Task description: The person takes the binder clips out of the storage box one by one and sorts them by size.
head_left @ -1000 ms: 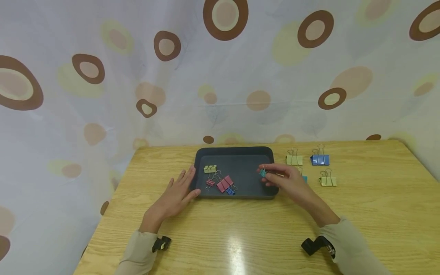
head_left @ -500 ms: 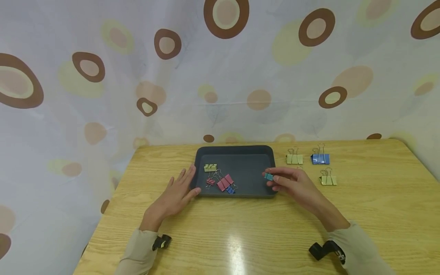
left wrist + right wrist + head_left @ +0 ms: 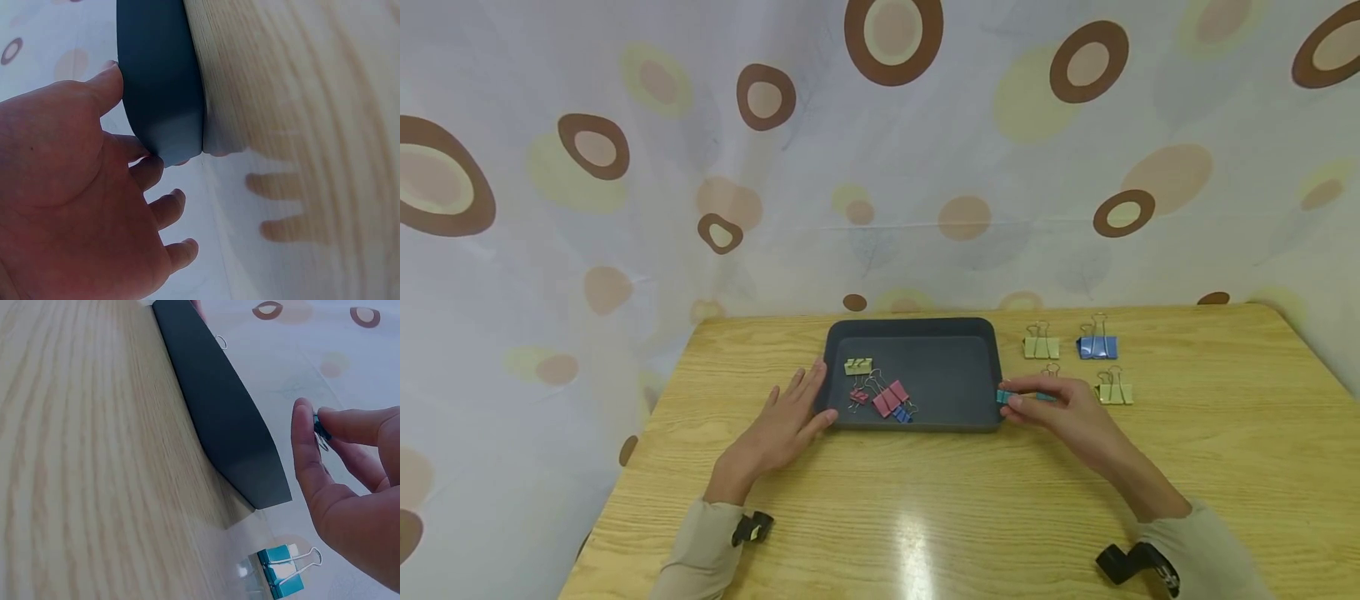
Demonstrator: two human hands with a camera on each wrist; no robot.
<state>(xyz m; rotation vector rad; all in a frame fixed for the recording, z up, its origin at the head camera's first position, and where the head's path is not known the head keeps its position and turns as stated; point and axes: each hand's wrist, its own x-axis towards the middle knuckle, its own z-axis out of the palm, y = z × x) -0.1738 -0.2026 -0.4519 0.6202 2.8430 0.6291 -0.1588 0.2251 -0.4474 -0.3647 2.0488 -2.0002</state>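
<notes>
1. The right hand (image 3: 1067,408) pinches a small teal clip (image 3: 1003,397) between thumb and fingertips, nearly closed, with just the clip's thickness between them; a wire loop hangs below it.
2. That clip is held up in the air by the tray's right rim as seen from the head. Its teal body shows as a short band running left to right, partly covered by the thumb.
3. A larger teal clip (image 3: 279,570) stands on the table (image 3: 925,500), just rightward of the pinch and partly behind that hand, which is far nearer than the other.
4. The tray (image 3: 951,375) reaches leftward from the pinch, its long side crosswise. Pink, blue and yellow clips lie in its left half.
5. At its far left end the left hand (image 3: 778,433) touches the wall, fingers loosely extended, gripping nothing.
6. Right of the tray stand two yellow clips and a blue one (image 3: 1097,347).
</notes>
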